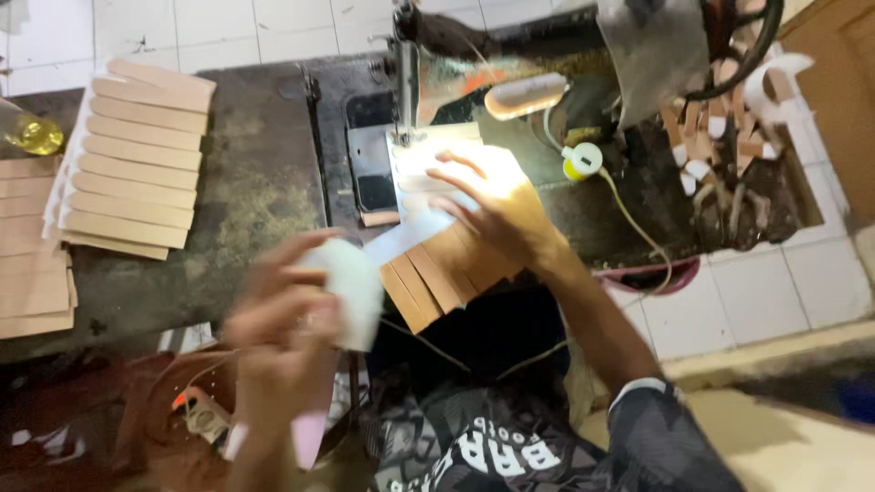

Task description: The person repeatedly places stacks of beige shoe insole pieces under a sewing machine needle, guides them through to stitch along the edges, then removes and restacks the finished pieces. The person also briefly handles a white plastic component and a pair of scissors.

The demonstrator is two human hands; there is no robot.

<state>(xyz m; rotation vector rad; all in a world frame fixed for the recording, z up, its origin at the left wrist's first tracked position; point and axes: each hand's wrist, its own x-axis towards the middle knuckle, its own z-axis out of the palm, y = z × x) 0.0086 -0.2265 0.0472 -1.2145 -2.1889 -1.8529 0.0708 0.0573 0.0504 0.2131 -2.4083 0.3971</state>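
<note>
While my right hand (pixel 497 205) lies flat under the lamp (pixel 526 95), its fingers (pixel 458 168) are spread and pressing down on a run of tan strips (pixel 442 273) joined edge to edge like shingles; nothing is pinched, the palm simply pins the work to the sewing machine (pixel 419 82) bed. Just past my fingertips stands the needle bar, with the pale end of the strip chain lying between it and my fingers. The rest of the chain trails back from under my wrist toward my body, hanging over the table (pixel 255 182) edge.

My left hand (pixel 283 319) is raised nearer to me, blurred — fingers curled around a white piece (pixel 351 292), thumb side up. How tight the hold is I cannot tell from the smear, but the piece sits inside the curl of the fingers.

Well out beyond my left fingers, on the dark table top, lies a fanned stack of tan strips (pixel 137 155) backed with white, and further left another pile of tan pieces (pixel 32 255) at the edge of view. Beyond my right hand — a heap of loose tan and white scraps (pixel 720 137) behind the machine.
</note>
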